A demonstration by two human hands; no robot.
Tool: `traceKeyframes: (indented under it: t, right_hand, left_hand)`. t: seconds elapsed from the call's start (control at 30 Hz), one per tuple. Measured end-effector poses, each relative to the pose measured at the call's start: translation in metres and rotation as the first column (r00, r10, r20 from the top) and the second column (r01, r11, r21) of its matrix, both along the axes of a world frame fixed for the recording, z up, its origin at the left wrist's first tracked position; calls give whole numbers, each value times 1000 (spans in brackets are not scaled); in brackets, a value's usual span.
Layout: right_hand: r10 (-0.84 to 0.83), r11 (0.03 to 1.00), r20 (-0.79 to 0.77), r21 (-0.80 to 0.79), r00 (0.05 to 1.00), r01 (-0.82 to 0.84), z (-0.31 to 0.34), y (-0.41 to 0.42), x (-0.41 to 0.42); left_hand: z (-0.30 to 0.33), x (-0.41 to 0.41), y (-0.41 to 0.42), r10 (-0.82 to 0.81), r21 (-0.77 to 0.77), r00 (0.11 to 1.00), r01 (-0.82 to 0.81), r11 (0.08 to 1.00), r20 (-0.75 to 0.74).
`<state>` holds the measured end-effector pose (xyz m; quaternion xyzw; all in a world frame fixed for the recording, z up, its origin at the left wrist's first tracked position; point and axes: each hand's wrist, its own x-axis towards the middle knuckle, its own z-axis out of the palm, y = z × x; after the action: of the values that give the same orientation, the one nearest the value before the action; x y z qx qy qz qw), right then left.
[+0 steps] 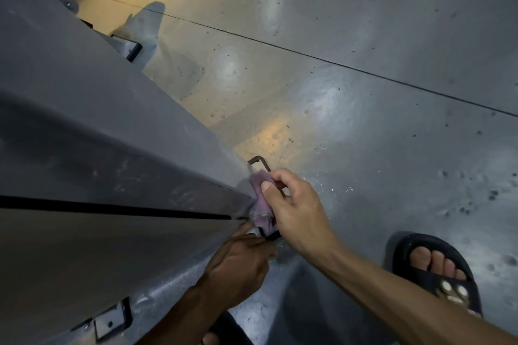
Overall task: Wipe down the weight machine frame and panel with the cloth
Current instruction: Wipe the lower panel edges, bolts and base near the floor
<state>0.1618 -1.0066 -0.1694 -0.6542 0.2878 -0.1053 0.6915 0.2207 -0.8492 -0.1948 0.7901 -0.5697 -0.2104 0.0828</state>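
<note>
From the head camera, your right hand point(294, 210) pinches the purple cloth point(262, 202) against the lower corner of the grey frame panel point(112, 148); your left hand point(238, 263) rests below with its fingers extended against the base bracket point(269, 235).

I see the panel point(92, 134) filling the left side, running down toward the floor point(364, 70) on the right. My right hand point(294, 213) sits at the panel's lower corner, with the cloth point(259, 199) between it and the panel edge. My left hand point(238, 266) lies just below and left of the right one, against the panel. A sandal point(437, 274) stands on the floor right of both hands. A bracket point(112, 319) sits at the panel's base, bottom left.
</note>
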Motion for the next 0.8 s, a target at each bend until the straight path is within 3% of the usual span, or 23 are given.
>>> traceKeyframes:
  t: [0.07, 0.17, 0.27, 0.47, 0.63, 0.73, 0.8]
  right_hand:
    - [19, 1000, 52, -26, 998, -18, 7, 1, -2]
    - [41, 986, -37, -158, 998, -47, -12, -2, 0]
    - [22, 987, -108, -154, 994, -38, -20, -1, 2]
    - [-10, 987, 138, -160, 990, 33, 22, 11, 6]
    - [-25, 977, -4, -212, 1000, 23, -5, 7, 7]
    - [-24, 978, 128, -202, 991, 50, 21, 13, 8]
    - [-12, 978, 246, -200, 969, 63, 46, 15, 11]
  left_hand:
    - [-1, 1, 1, -2, -8, 1000, 2, 1000, -19]
    - [-4, 3, 4, -20, -50, 1000, 21, 999, 20]
    - [-3, 3, 2, -45, -123, 998, 49, 991, 35]
    - [-3, 7, 2, -49, -259, 998, 58, 964, 43]
    - [-8, 9, 6, -49, -170, 999, 49, 984, 3]
    - [-15, 7, 14, -7, -180, 1000, 4, 984, -16]
    - [-13, 1, 16, 34, -103, 999, -33, 994, 2]
